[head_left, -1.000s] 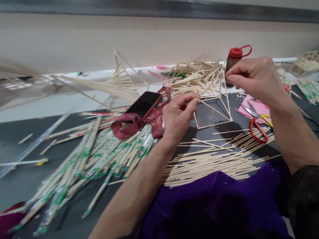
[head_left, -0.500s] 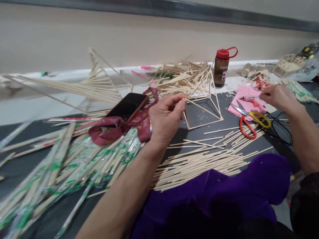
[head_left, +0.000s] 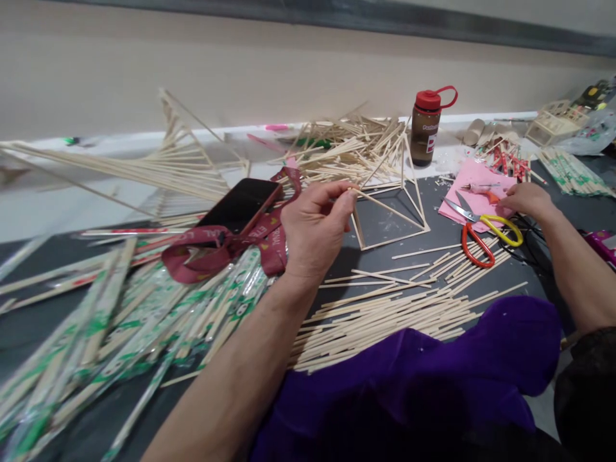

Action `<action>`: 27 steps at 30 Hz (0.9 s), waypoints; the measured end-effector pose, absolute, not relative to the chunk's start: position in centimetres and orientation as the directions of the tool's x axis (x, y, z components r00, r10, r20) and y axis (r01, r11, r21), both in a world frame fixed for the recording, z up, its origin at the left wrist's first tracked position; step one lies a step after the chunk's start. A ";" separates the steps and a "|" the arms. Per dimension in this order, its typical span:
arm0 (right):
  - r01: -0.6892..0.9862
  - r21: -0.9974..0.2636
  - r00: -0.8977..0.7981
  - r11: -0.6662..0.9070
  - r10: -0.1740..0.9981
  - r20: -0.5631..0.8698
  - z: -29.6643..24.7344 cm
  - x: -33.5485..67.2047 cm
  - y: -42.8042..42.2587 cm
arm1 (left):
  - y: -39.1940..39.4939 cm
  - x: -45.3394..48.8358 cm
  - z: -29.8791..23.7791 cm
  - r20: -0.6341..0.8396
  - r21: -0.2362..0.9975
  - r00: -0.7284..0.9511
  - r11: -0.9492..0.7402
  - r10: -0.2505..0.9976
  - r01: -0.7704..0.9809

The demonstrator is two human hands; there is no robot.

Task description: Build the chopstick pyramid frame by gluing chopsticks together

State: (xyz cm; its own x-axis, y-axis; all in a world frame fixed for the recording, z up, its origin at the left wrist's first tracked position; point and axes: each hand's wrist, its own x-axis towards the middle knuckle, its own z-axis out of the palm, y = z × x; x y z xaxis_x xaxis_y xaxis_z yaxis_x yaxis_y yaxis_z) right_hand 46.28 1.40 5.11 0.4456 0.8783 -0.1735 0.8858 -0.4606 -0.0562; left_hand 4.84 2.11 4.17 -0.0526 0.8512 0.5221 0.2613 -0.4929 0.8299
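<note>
My left hand (head_left: 315, 231) pinches the end of a thin wooden stick that is part of a small stick frame (head_left: 391, 208) standing on the dark table. My right hand (head_left: 527, 199) lies far to the right on the pink paper (head_left: 474, 192), beside the scissors with red and yellow handles (head_left: 481, 234) and a small red-tipped tool (head_left: 479, 188). Its fingers are curled; what they touch is hidden. Loose bare sticks (head_left: 394, 308) lie in front of me.
A phone (head_left: 240, 205) with a maroon lanyard lies left of my left hand. Wrapped chopsticks (head_left: 144, 321) cover the left of the table. A brown bottle with a red cap (head_left: 424, 128) stands behind a stick pile (head_left: 346, 151). A black cable (head_left: 534, 247) lies at the right. Purple cloth (head_left: 423, 385) is in my lap.
My right hand dropped from the top of the stick frame and moved right to the pink paper by the scissors. My left hand kept its pinch on the stick.
</note>
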 end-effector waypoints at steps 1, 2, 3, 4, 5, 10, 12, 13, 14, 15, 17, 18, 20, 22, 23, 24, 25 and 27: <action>0.873 -0.150 0.449 -0.465 0.885 -0.126 5.0 46.8 1.3 | 2.1 4.8 4.2 0.517 0.832 -0.051 -0.487 0.854 0.267; 0.849 -0.260 0.458 -0.460 0.886 -0.075 4.9 47.2 1.1 | 2.0 4.8 4.2 0.514 0.833 -0.050 -0.485 0.856 0.267; 0.814 -0.378 0.466 -0.442 0.884 -0.030 4.8 47.6 0.9 | 2.0 4.9 4.3 0.512 0.835 -0.047 -0.484 0.858 0.263; 0.772 -0.490 0.467 -0.406 0.884 0.003 4.8 47.9 0.7 | 1.9 4.9 4.3 0.510 0.836 -0.045 -0.483 0.859 0.259; 0.720 -0.594 0.465 -0.358 0.885 0.030 4.7 48.2 0.5 | 1.9 4.9 4.4 0.509 0.837 -0.045 -0.483 0.859 0.259; 0.443 -0.892 0.447 -0.085 0.884 0.138 4.4 47.9 0.1 | 1.9 4.9 4.5 0.504 0.836 -0.046 -0.473 0.863 0.278; 0.345 -0.938 0.422 -0.003 0.894 0.152 4.6 47.2 0.1 | 1.9 4.9 4.5 0.503 0.838 -0.056 -0.471 0.862 0.274; 0.297 -0.955 0.409 0.025 0.900 0.151 4.9 46.7 0.1 | 1.9 4.9 4.5 0.503 0.840 -0.059 -0.471 0.862 0.271; 0.254 -0.966 0.397 0.045 0.906 0.147 5.2 46.1 0.1 | 1.8 4.9 4.5 0.501 0.841 -0.060 -0.469 0.863 0.268; 0.216 -0.975 0.387 0.058 0.911 0.140 5.6 45.5 0.1 | 1.8 4.9 4.5 0.499 0.844 -0.061 -0.468 0.865 0.263; 0.149 -0.985 0.393 0.093 0.908 0.145 6.5 44.1 0.1 | 1.8 4.9 4.5 0.491 0.849 -0.056 -0.463 0.869 0.255; 0.127 -0.984 0.414 0.125 0.895 0.167 7.1 43.5 0.2 | 1.8 4.9 4.5 0.488 0.851 -0.053 -0.461 0.871 0.250; 0.103 -0.972 0.461 0.210 0.856 0.234 8.5 42.7 0.3 | 1.8 4.9 4.5 0.486 0.853 -0.051 -0.461 0.872 0.245; 0.097 -0.945 0.511 0.311 0.799 0.315 10.2 42.7 0.5 | 1.8 4.9 4.5 0.489 0.851 -0.050 -0.464 0.871 0.247; 0.095 -0.930 0.530 0.356 0.772 0.350 11.1 43.1 0.7 | 1.8 4.9 4.5 0.491 0.850 -0.052 -0.465 0.870 0.250; 0.089 -0.911 0.556 0.402 0.739 0.380 12.2 43.7 0.9 | 1.8 4.9 4.5 0.492 0.848 -0.053 -0.465 0.869 0.254; 0.083 -0.892 0.589 0.445 0.700 0.404 13.2 44.3 1.2 | 1.7 4.9 4.6 0.492 0.847 -0.054 -0.464 0.869 0.258; 0.077 -0.851 0.641 0.519 0.628 0.441 15.2 45.4 1.6 | 1.7 5.0 4.6 0.495 0.845 -0.050 -0.467 0.867 0.261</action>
